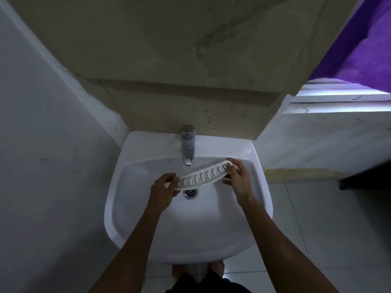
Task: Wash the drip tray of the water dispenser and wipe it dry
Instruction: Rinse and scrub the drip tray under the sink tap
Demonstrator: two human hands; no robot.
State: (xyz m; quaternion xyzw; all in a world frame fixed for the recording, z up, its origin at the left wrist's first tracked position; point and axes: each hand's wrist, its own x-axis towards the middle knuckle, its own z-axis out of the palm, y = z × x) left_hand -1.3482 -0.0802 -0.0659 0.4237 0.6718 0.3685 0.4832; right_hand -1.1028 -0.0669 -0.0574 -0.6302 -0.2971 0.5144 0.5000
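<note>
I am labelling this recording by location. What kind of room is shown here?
Probably a small bathroom or washroom: a white wall-side washbasin with a chrome tap and a pale tiled floor.

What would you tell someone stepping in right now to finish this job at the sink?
Left hand grips the left end of the drip tray; right hand grips its right end.
The tray is held tilted over the sink basin, just below the tap and above the drain.
Whether water is running is hard to tell.
Done: tray brought to the sink.
Left: wash it, then wipe it dry; no cloth is in view.
</note>
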